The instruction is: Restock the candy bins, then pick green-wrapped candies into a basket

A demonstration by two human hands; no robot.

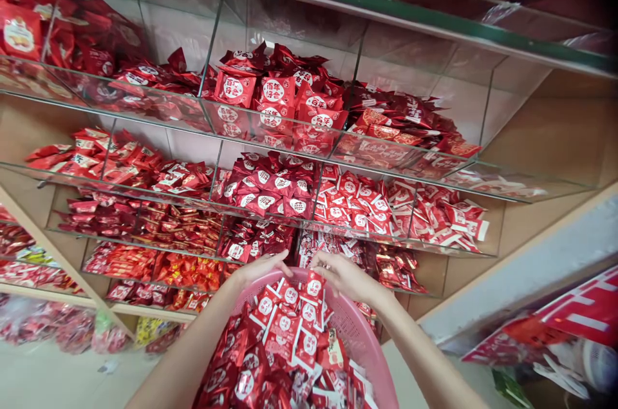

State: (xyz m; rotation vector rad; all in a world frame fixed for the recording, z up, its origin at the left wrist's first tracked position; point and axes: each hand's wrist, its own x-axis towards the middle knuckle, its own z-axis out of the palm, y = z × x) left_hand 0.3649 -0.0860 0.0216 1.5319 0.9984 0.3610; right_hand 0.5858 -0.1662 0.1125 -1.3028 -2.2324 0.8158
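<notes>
A pink plastic basket full of small red and white packets is in front of me at the bottom centre. My left hand is over its far rim, thumb and forefinger apart, with nothing visible between them. Across from it, my right hand has its fingertips closed at the top of a red packet with a white round label. That packet is just inside the far rim, above the others. Some fingers of both hands are hidden from view.
Glass-fronted shelves rise ahead, split by clear dividers into bins of red packets. The closest bin behind the basket holds red and white packets. Bagged goods lie low at left. A red printed sheet is at right.
</notes>
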